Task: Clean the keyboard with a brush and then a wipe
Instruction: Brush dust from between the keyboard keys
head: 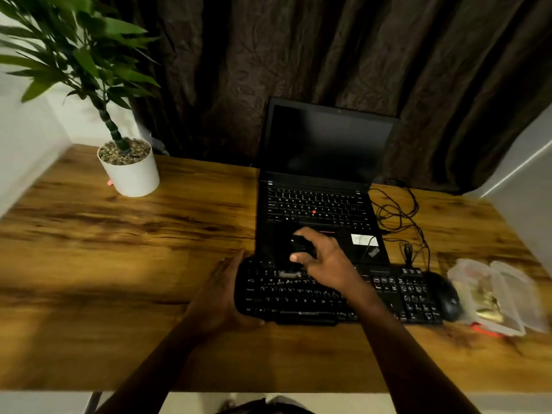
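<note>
1. Two risks stand out, as I judge it. Bristles dragged hard across the black plastic desktop keyboard (298, 300) could catch a keycap edge and lever it up. They could also push dust deeper between the keys instead of off the board.
2. Crumbs flicked toward twelve o'clock would land on the open black laptop (322, 204), which sits just behind the keyboard with its own keys exposed. Sweeping toward six o'clock looks safer.
3. The keyboard could skate on the brown wood-grain table (119, 249) if the bracing hand slackens. A shove toward three o'clock would knock the black computer mouse (446, 297) lying just beside that end, with a clear plastic packet (493, 294) beyond it.
4. The left hand (221, 291) grasps the keyboard's nine o'clock end, thumb along the near edge and fingers round the far corner. Blur hides finer detail.
5. The right hand (325, 261) is wrapped round the black-handled brush with pale bristles (300, 245), thumb and fingers closed on its body.
6. The bristle tip lies at about seven o'clock from the right hand and touches the upper key rows in the keyboard's left half. The keyboard itself lies directly beneath that hand and runs on toward three o'clock under the forearm.
7. Brushing looks to be the step in hand, with the wipe not yet used. Whether the packet holds wipes, I cannot tell.
</note>
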`<state>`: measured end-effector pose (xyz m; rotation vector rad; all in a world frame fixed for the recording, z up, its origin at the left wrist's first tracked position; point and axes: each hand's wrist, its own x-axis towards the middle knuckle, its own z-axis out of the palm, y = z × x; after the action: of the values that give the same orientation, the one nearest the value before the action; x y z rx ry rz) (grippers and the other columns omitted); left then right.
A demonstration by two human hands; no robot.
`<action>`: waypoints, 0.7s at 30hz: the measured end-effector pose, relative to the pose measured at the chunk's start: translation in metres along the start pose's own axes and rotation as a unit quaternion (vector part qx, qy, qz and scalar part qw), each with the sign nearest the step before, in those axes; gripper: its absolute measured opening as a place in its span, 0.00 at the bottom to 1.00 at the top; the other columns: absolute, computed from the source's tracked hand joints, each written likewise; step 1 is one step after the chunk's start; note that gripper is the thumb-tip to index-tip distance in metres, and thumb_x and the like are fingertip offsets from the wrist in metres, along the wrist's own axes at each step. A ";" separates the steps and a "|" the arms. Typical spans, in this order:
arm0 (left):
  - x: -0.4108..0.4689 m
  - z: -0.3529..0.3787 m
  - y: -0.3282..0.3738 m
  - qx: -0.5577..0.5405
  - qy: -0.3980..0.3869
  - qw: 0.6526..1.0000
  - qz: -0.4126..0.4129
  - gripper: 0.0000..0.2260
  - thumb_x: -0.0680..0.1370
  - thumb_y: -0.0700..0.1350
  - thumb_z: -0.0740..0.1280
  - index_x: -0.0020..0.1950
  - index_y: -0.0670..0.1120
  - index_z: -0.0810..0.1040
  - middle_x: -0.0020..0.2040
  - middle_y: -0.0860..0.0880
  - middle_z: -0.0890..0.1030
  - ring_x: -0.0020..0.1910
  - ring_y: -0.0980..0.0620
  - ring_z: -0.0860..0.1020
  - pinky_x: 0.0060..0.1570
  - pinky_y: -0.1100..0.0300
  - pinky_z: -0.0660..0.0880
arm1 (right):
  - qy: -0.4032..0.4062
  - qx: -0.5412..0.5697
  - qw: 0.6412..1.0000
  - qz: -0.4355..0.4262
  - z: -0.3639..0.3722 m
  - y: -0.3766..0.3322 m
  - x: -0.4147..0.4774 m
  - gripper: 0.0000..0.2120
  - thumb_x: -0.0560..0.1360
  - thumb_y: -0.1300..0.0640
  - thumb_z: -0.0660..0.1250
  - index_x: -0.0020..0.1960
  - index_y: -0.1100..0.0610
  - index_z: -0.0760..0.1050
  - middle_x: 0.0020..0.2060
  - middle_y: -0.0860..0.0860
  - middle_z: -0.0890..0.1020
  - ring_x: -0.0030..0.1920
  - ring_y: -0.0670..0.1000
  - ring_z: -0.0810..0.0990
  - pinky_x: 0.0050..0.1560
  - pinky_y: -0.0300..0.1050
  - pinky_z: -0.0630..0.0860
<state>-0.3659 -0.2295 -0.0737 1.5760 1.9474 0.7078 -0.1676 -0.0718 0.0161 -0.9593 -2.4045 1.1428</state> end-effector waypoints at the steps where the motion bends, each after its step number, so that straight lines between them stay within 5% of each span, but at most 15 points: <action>1: 0.000 0.000 0.001 -0.002 0.002 1.000 -0.003 0.69 0.52 0.78 0.74 0.81 0.53 0.40 0.80 0.55 0.55 0.79 0.50 0.54 0.76 0.47 0.58 | 0.007 0.013 1.000 0.003 0.001 0.001 0.000 0.13 0.76 0.61 0.71 0.58 0.53 0.75 0.47 0.49 0.82 0.43 0.42 0.81 0.38 0.33 0.77; 7: -0.002 -0.003 0.005 -0.020 0.007 1.000 0.015 0.68 0.53 0.74 0.76 0.81 0.53 0.41 0.79 0.56 0.57 0.77 0.53 0.56 0.76 0.54 0.55 | 0.022 -0.007 0.998 0.054 -0.029 0.017 -0.013 0.15 0.76 0.61 0.71 0.60 0.51 0.74 0.49 0.48 0.81 0.48 0.48 0.82 0.41 0.38 0.81; 11: 0.000 -0.001 0.000 -0.018 0.003 1.000 0.010 0.69 0.52 0.77 0.75 0.81 0.54 0.39 0.79 0.55 0.58 0.77 0.52 0.57 0.76 0.49 0.58 | 0.028 -0.027 0.998 0.054 -0.038 0.021 -0.016 0.16 0.75 0.61 0.71 0.59 0.49 0.73 0.51 0.48 0.80 0.50 0.48 0.81 0.46 0.47 0.83; 17: 0.001 -0.001 0.000 -0.013 0.010 1.000 0.022 0.69 0.52 0.77 0.75 0.81 0.55 0.40 0.79 0.57 0.59 0.76 0.52 0.59 0.75 0.48 0.60 | 0.042 0.029 0.998 0.037 -0.018 0.015 -0.012 0.15 0.75 0.62 0.71 0.59 0.52 0.74 0.48 0.45 0.80 0.46 0.43 0.81 0.42 0.36 0.80; 21: 0.000 0.000 0.000 -0.011 0.012 1.000 0.020 0.68 0.52 0.77 0.75 0.81 0.56 0.41 0.78 0.58 0.59 0.77 0.52 0.58 0.75 0.46 0.61 | 0.018 -0.006 0.999 0.042 -0.038 0.026 -0.019 0.14 0.76 0.62 0.70 0.58 0.49 0.73 0.51 0.49 0.79 0.51 0.48 0.81 0.43 0.45 0.83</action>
<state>-0.3662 -0.2294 -0.0737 1.6028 1.9234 0.7649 -0.1221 -0.0513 0.0206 -1.0851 -2.3643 1.1317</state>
